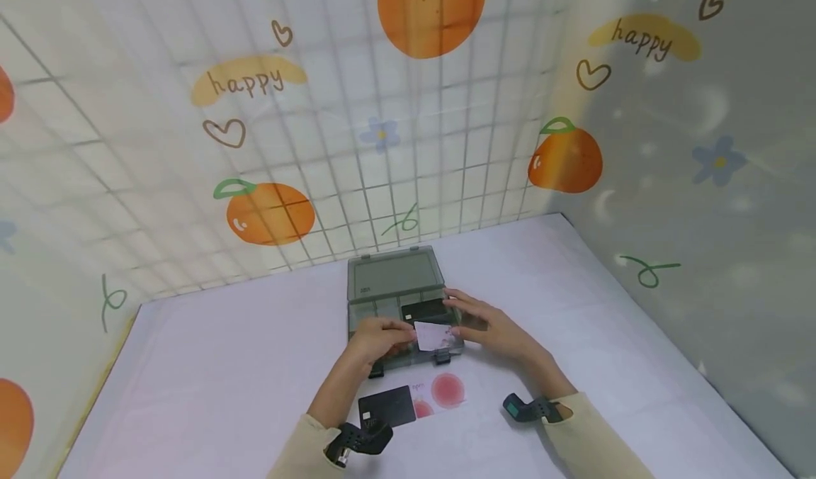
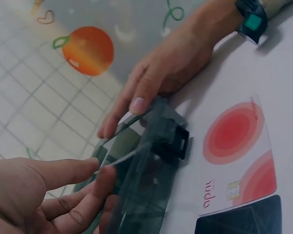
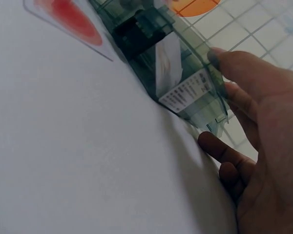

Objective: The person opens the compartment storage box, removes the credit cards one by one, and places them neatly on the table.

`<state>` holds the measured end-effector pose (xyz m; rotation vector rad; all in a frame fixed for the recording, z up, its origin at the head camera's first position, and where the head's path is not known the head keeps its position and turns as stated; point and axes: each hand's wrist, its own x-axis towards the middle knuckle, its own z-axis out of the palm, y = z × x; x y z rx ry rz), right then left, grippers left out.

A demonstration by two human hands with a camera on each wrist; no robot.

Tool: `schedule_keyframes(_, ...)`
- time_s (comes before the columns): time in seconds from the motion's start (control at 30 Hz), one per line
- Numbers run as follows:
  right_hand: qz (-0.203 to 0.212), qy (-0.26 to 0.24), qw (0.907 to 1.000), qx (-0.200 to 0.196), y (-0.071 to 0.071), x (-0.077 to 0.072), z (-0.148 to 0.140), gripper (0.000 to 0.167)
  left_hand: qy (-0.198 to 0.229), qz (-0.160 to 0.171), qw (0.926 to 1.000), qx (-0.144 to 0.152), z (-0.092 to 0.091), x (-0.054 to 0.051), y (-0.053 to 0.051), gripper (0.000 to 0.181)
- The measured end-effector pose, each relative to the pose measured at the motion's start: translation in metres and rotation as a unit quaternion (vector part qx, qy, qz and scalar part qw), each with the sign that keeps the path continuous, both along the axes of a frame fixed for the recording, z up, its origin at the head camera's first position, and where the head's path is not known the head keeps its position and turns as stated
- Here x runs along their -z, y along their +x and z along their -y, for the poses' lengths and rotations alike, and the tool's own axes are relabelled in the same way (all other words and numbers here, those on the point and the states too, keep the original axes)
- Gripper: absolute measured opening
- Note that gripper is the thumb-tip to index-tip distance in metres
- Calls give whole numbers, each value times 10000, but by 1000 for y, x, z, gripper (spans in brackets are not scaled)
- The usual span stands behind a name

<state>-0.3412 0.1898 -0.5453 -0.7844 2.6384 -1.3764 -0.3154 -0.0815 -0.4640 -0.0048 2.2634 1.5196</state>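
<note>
Nearest the camera, at six o'clock, are cream sleeves (image 1: 593,433) with black strapped wrist devices (image 1: 360,438). The white rectangular card with a small pinkish print (image 1: 432,337) is above the front of an open, translucent grey-green plastic case (image 1: 384,309), its long axis running roughly nine to three. The left hand (image 1: 376,339) is the nearer: thumb and finger pinch the card's nine o'clock end, so it reaches toward three from those fingers. The right hand (image 1: 500,330) has its fingers apart at the case's three o'clock side; whether its thumb touches the card I cannot tell. A black card (image 1: 423,310) lies in the case at twelve from the white one; on the white tabletop (image 1: 242,365), another black card (image 1: 389,404) lies at seven and a white card with pink-red circles (image 1: 448,390) at six.
</note>
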Motion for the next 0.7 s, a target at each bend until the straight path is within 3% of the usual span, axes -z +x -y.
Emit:
schedule_keyframes(0.07,-37,-32,10000,-33,0,0,0,63,-132,-191,9997,42,-4,1,1,22)
schedule_keyframes(0.13,-38,-29,10000,-25,0,0,1,62,-337,-585,9977,56,-7,4,2,20)
schedule_keyframes(0.27,-24,-70,10000,-44,0,1,2,61,-752,-1082,9912,-126,-13,9,3,19)
schedule_keyframes(0.43,-22,-84,10000,-40,0,2,2,61,-722,-994,9919,-327,-14,13,3,18)
schedule_keyframes(0.7,-108,-12,9999,56,3,-2,0,61,-937,-1160,9883,-333,-17,4,4,18)
